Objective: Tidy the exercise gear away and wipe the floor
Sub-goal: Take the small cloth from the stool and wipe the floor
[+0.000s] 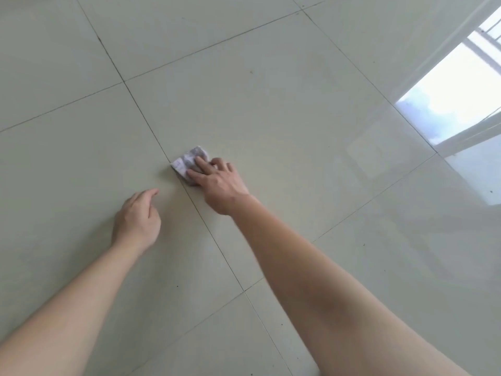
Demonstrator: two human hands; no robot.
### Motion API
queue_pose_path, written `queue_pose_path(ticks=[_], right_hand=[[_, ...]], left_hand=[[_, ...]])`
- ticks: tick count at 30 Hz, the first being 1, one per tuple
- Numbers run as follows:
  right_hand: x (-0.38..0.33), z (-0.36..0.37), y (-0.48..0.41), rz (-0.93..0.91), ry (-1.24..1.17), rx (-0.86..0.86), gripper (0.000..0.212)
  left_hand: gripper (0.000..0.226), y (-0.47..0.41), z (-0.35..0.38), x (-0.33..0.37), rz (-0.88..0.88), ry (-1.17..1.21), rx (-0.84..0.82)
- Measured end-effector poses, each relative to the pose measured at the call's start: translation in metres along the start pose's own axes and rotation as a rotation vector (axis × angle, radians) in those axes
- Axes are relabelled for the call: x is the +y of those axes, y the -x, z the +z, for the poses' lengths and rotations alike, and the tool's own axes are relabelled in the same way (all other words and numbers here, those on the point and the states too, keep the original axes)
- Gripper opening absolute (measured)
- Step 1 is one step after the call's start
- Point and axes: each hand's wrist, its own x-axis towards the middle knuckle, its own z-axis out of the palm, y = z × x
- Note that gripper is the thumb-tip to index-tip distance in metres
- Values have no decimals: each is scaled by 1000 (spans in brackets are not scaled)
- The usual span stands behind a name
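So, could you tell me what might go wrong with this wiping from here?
The cloth is a small crumpled wad pressed by just the fingers of the right hand, so it may slip free or leave streaks. Dark specks lie far off on the glossy floor and could be missed. If wet, it might be slick near the left hand.

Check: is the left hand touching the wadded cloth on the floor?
Apart. The head view shows bare floor between the left hand and the cloth; only the right hand presses on it.
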Motion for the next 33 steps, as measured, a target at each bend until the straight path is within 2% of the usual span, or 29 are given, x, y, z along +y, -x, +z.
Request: queue_pose_path(ticks=[2,3,6,8,9,11,13,15,19,23,26,28,30,31,33], right_hand=[[45,-1,20,109,-6,75,62],[75,-3,35,238,-18,127,62],[172,-8,102,835,-59,313,61],[214,-10,153,1233,-132,371,61],[223,-11,170,1349,-166,366,60],[225,-10,178,1435,-195,343,61],[216,-10,155,1415,-199,353,65],[199,-11,111,1274,-202,345,67],[124,-15,12,731,-133,297,62],[18,-16,-61,200,-33,126,60],[-6,-10,-83,-72,30,43,59],[18,-12,-87,-120,28,59,61],[65,-18,-84,-18,11,152,59],[95,-22,-79,101,9,231,56],[159,-32,-61,457,3,366,55]], left_hand=[[44,-7,-1,3,7,-16,15],[43,-11,-2,6,18,-34,21],[41,-24,-2,14,43,-94,18],[42,-33,-1,20,46,-115,12],[43,-37,0,23,45,-122,10],[46,-43,2,26,33,-134,1],[50,-47,5,26,9,-138,-14],[54,-50,7,26,-25,-141,-23],[60,-52,8,24,-67,-108,0],[65,-58,3,11,-64,-98,56],[64,-72,-4,-1,-81,-115,97],[61,-84,-7,-8,-117,-129,85],[61,-98,-8,-11,-147,-158,62],[63,-106,-9,-11,-160,-172,47],[68,-120,-8,-11,-181,-191,11]])
